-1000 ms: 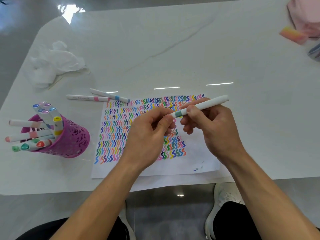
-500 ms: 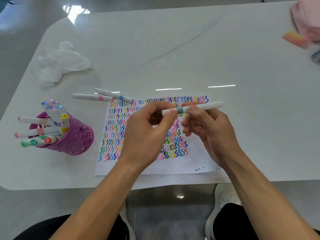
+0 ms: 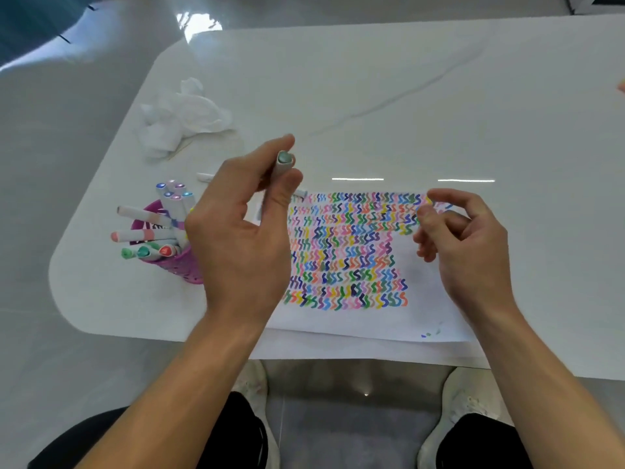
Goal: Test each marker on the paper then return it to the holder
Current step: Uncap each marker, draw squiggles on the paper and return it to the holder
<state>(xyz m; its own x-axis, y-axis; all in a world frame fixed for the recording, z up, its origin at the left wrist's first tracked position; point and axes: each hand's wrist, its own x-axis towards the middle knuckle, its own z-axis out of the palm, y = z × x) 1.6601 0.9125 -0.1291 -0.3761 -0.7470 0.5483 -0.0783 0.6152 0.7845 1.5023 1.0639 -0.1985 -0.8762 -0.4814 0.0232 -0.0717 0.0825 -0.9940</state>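
Table: holder w/ maybe ten markers; left hand grips marker.

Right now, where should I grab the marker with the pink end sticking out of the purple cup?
I'd pinch the pink-ended marker on its white barrel, just behind the cap, coming from the left. It leans sideways out of the purple cup, so that end is free; the other is buried among markers.

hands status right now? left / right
Left hand: holding the marker.
Right hand: open, loosely curled, holding nothing.
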